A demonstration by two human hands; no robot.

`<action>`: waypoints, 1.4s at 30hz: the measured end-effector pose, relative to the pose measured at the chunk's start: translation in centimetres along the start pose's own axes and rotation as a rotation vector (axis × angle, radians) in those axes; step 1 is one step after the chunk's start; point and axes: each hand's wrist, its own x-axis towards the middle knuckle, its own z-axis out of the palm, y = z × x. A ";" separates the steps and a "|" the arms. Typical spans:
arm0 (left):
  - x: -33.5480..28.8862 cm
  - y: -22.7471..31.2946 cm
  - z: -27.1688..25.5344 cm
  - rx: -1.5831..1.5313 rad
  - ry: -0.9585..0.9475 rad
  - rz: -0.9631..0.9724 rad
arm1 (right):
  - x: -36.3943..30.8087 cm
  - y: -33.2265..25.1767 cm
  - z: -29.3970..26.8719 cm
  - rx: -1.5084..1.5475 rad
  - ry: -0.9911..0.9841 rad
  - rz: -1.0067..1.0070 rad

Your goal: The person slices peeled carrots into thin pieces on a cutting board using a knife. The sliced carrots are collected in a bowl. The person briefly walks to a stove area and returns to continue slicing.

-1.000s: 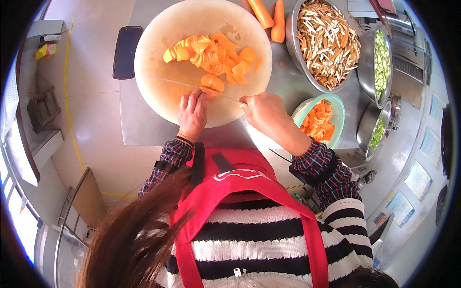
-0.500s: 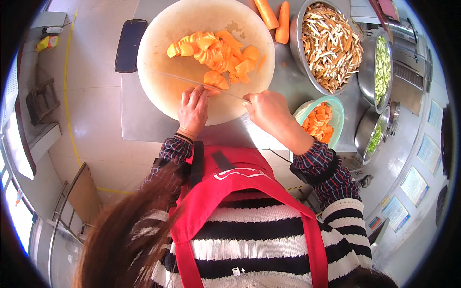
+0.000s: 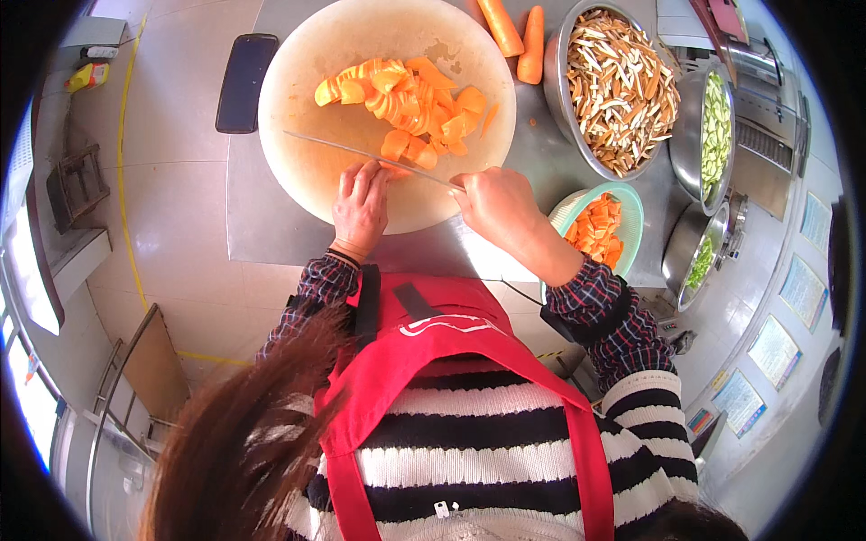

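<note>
My right hand (image 3: pixel 498 207) is closed round the handle of a kitchen knife (image 3: pixel 338 146), whose thin blade I see nearly edge-on, slanting up to the left over the round cutting board (image 3: pixel 302 176). On the near side of the blade, my left hand (image 3: pixel 361 203) has its fingers curled and pressed on a piece of carrot (image 3: pixel 395 171), mostly covered by the fingers and blade. Just beyond the blade lie a few cut carrot slices (image 3: pixel 417 151). Farther back, a larger heap of sliced carrot (image 3: pixel 383 90) spreads across the board.
Whole carrots (image 3: pixel 531 45) lie behind the board on the metal table (image 3: pixel 248 203). To the right stand a steel bowl of brown-and-white strips (image 3: pixel 622 90), a green basket of carrot pieces (image 3: pixel 597 230) and steel bowls of green vegetables (image 3: pixel 715 135). A phone (image 3: pixel 245 83) lies left.
The knife blade, blurred before, now shows sharply at nearly the same place. The slices just beyond it have spread slightly apart. Both hands have hardly moved.
</note>
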 end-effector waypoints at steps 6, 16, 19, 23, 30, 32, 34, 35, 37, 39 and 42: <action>0.3 0.0 -0.4 0.004 0.021 0.021 | 3.7 -1.5 4.6 -0.048 0.153 -0.051; 0.4 0.3 -1.7 0.011 -0.018 -0.016 | 0.7 -0.6 0.4 -0.040 0.022 -0.023; 0.3 0.1 -1.5 -0.005 -0.018 -0.026 | 2.2 -1.6 2.3 -0.071 0.058 -0.018; 0.0 -0.2 -1.4 -0.004 -0.016 -0.009 | 4.5 -2.5 4.5 -0.051 0.183 -0.073; 0.1 -0.1 -1.5 -0.065 0.010 -0.026 | 1.4 -0.9 0.7 0.005 0.024 -0.025; 0.2 -0.2 -1.6 -0.086 0.011 -0.031 | 1.7 -1.3 1.1 -0.035 0.038 -0.029; 0.2 -0.2 -1.7 -0.093 0.011 -0.036 | 3.0 -2.2 2.7 -0.063 0.093 -0.054; 0.2 -0.2 -1.7 -0.102 -0.004 -0.052 | 3.5 -2.6 3.6 -0.060 0.114 -0.059; 0.1 -0.1 -1.7 -0.078 0.004 -0.029 | 4.2 -3.3 4.9 -0.034 0.157 -0.048; 0.0 -0.1 -1.7 -0.071 0.002 -0.038 | 4.1 -3.0 4.8 0.028 0.173 -0.070; 0.0 -0.2 -1.5 -0.084 0.031 -0.064 | 3.4 -1.9 2.4 0.034 0.083 -0.047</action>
